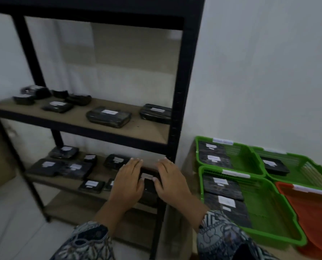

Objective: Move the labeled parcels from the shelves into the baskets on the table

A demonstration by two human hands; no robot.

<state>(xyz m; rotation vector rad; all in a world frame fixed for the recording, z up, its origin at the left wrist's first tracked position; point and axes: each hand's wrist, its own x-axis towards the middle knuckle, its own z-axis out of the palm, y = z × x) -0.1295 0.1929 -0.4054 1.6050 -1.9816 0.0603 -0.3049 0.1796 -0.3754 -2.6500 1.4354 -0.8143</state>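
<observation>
A white wall backs a black metal shelving unit (186, 91) with brown boards, and a bench (189, 177) stands just to its right. At the front right of the lower board (100, 172), a black wrapped parcel with a white label (149, 182) sits between our two hands. The left hand (127, 182) and the right hand (172, 182) lie against its sides, fingers straight and close together, thumbs resting on top beside the label. The picture is blurred here, so we cannot tell whether the parcel is lifted off the board or rests on it.

Around it, on the same board, lie several more labelled black parcels (63, 152). The middle board (137, 132) carries another group (107, 117), some well apart from each other.

On the bench, the near green plastic basket (200, 177) holds two parcels. The far left green basket (196, 147) shows two labels, and the far right green basket (306, 162) holds one. The orange plastic basket (306, 212) shows none in the part we see.

We judge the job under way but well short of half done: a handful are sorted, and more than a dozen wait on the shelves.
</observation>
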